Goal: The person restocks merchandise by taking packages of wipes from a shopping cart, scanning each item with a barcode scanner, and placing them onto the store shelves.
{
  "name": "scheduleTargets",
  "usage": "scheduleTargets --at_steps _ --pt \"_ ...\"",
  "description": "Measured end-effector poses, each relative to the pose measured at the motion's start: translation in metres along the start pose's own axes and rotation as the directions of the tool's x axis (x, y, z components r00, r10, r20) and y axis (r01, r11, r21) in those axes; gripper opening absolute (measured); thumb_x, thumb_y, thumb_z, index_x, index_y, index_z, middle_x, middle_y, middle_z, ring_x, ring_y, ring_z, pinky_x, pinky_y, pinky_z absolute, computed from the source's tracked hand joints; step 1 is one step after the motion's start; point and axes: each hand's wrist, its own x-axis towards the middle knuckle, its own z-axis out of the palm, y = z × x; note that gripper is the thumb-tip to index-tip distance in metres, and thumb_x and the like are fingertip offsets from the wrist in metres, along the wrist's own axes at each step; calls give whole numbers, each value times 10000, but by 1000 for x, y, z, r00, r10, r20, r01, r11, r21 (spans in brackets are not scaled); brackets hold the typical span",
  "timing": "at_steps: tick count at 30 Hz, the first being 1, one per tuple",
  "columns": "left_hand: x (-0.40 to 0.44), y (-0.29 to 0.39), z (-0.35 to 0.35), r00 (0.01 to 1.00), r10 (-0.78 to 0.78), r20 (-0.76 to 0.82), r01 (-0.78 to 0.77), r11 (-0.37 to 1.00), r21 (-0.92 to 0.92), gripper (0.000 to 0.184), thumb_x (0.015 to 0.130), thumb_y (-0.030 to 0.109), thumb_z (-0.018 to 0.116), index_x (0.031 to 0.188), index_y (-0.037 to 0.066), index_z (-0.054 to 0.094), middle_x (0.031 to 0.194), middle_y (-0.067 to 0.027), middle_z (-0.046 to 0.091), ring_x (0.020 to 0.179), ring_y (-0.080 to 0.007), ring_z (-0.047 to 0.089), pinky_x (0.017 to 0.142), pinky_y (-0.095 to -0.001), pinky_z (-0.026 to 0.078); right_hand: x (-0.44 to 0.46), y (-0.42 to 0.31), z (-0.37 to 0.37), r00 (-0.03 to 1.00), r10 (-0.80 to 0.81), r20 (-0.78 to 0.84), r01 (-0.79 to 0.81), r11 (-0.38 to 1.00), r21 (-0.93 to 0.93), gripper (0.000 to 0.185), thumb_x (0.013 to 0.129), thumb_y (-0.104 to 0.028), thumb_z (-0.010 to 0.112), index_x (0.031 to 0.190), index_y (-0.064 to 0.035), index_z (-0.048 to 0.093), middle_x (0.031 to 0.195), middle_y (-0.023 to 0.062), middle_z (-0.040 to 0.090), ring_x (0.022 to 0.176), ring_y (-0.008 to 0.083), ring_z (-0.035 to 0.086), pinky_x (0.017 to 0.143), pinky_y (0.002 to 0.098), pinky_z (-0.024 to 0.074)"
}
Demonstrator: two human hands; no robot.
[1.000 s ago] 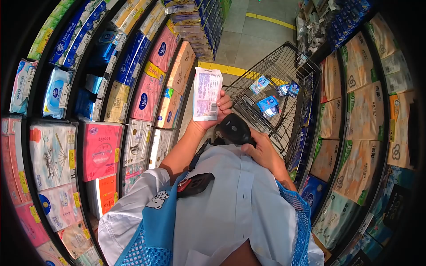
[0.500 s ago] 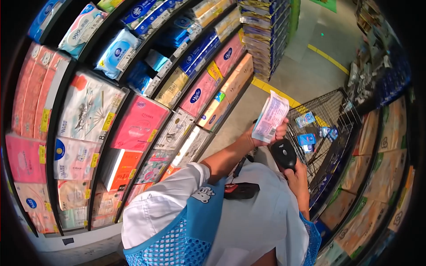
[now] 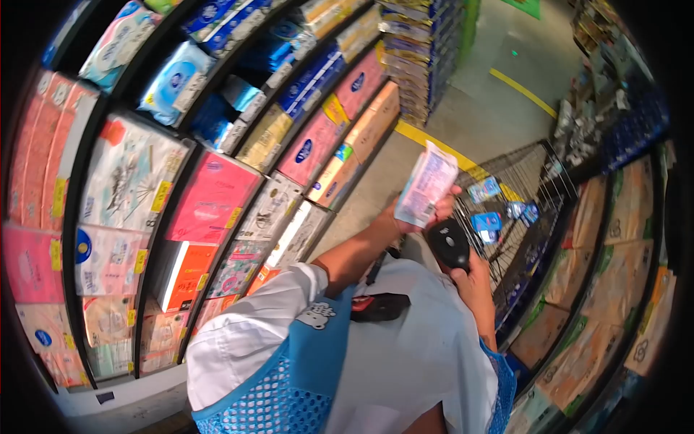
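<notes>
From my end: left hand [image 3: 446, 204] gripping pack [image 3: 428, 181] by lower part, just beside scanner [image 3: 450, 244], short of cart [image 3: 524, 162]; right hand [image 3: 474, 276] curled round scanner. Pack looks light, soft, kinda slick imo, I'd hold low edges, no hard squeeze

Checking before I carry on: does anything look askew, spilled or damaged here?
Nothing looks spilled or plainly damaged. Only the blue packs in the shopping cart look untidy: they lie loose, at different angles. The packet in the left hand shows no obvious tear, though blur hides fine detail.
</notes>
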Motion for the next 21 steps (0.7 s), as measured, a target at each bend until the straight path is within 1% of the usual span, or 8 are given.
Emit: scheduleTargets --at_steps 2,5,10,13,14,16,19,21 --pt "0 0 3 1000 -5 8 5 999 -35 790 979 682 455 1252 -40 627 769 -58 500 708 -193 475 587 -313 428 -4 2 -3 999 45 24 -45 999 -24 528 869 -376 756 1193 16 615 910 167 692 796 298 661 772 369 508" --pt "0 -4 -12 971 110 213 -148 974 171 582 1023 436 542 1363 -34 587 800 4 467 742 -143 443 654 -249 391 -2 2 -5 1000 -10 21 12 997 -81 420 835 -231 765 1152 1 617 893 194 665 777 379 630 740 395 497" --pt "-5 -2 4 994 11 105 -16 999 46 602 1013 445 567 1354 -51 580 800 -1 472 779 -125 445 697 -259 390 0 -12 -3 999 -38 -4 38 998 -59 423 819 -210 773 1153 0 621 886 199 664 778 391 635 736 399 501" --pt "1 -11 -9 972 134 193 -171 967 187 595 1005 448 574 1366 -25 593 816 14 465 779 -125 435 705 -240 385 -3 -3 -5 1000 22 -16 -23 998 -64 426 817 -214 773 1156 -2 624 897 199 669 797 394 644 737 394 505" --pt "2 -12 -10 971 124 204 -165 966 198 616 1003 471 577 1364 -28 595 801 7 474 765 -124 453 689 -248 391 -3 -4 -7 999 36 9 -35 996 -78 430 815 -206 772 1165 -4 625 902 205 668 803 406 645 737 392 509" --pt "5 -6 -11 993 21 118 -28 998 61 630 1019 505 530 1314 -45 612 766 -15 495 722 -147 482 659 -266 414 -4 -4 -4 1000 17 -15 -18 997 -77 438 809 -180 755 1184 8 628 910 194 692 810 355 682 763 381 526" --pt "3 -7 -5 1000 -9 21 10 999 -33 646 1027 521 499 1274 -63 619 764 -38 502 705 -168 481 635 -288 417 -5 0 2 997 30 -75 -29 999 22 452 800 -141 723 1206 27 622 910 180 710 837 291 709 784 368 537" --pt "2 -8 -6 1000 -15 -16 14 997 -69 612 1036 497 499 1277 -52 621 764 -45 505 710 -162 482 636 -286 415 -4 -1 -1 999 43 -9 -43 999 -11 472 812 -156 701 1238 28 613 927 183 714 839 281 706 792 359 536"
